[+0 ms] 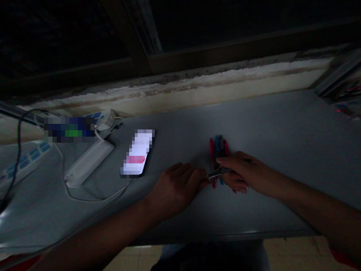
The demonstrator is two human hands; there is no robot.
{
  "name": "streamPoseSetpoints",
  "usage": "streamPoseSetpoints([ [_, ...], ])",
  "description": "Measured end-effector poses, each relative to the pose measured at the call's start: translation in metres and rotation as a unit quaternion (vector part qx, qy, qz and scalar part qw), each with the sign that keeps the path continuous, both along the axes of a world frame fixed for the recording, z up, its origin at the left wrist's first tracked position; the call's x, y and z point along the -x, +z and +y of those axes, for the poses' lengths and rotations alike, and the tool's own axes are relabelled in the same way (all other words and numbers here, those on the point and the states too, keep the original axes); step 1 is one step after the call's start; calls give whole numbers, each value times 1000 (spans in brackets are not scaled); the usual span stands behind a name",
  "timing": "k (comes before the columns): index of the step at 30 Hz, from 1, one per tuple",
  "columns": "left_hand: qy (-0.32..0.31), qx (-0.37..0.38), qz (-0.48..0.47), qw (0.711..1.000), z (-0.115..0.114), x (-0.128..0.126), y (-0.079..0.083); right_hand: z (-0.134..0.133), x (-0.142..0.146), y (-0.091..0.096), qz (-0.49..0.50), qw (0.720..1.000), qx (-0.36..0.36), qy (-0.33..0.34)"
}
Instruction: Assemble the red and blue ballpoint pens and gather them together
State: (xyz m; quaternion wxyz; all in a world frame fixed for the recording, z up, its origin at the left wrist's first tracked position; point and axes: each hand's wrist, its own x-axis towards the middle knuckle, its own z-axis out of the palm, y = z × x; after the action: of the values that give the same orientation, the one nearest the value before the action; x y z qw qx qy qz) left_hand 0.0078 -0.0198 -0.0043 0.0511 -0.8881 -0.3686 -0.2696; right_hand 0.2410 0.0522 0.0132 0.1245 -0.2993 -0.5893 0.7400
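Observation:
My left hand (180, 186) and my right hand (239, 171) meet over the grey table, both closed on one slim dark pen (217, 173). The left fingertips pinch its left end, and the right thumb and fingers grip the other end. Beneath and behind it lies a small row of pens, among them a red pen (211, 148) and a blue pen (217, 143). My right hand partly covers this row, so the lower parts of several pens are hidden. The scene is dim, and the pen's tip cannot be made out.
A lit phone (138, 154) lies on the table (180, 128) left of the pens, with a white cable running by it. Farther left are a white elongated box (88, 163), a power strip (26, 160) and a second, blurred screen (69, 129). A wall ledge (197, 88) borders the back.

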Motion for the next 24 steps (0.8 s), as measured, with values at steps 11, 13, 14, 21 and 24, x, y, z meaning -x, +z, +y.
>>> streamPoseSetpoints([
  [11, -69, 222, -71, 970, 3, 13, 1, 15, -15, 18, 20, 976, -209, 61],
  [13, -45, 197, -60, 977, 7, 15, 0, 20, -16, 19, -10, 971, -239, 18],
  [14, -37, 182, -54, 981, 9, 16, -1, 21, -17, 19, -27, 967, -255, 8],
  [21, 9, 160, -25, 987, 14, 20, -9, 24, -19, 16, -61, 941, -329, -45],
  [24, 9, 156, -31, 987, 15, 20, -9, 26, -18, 14, -74, 950, -297, -54],
])
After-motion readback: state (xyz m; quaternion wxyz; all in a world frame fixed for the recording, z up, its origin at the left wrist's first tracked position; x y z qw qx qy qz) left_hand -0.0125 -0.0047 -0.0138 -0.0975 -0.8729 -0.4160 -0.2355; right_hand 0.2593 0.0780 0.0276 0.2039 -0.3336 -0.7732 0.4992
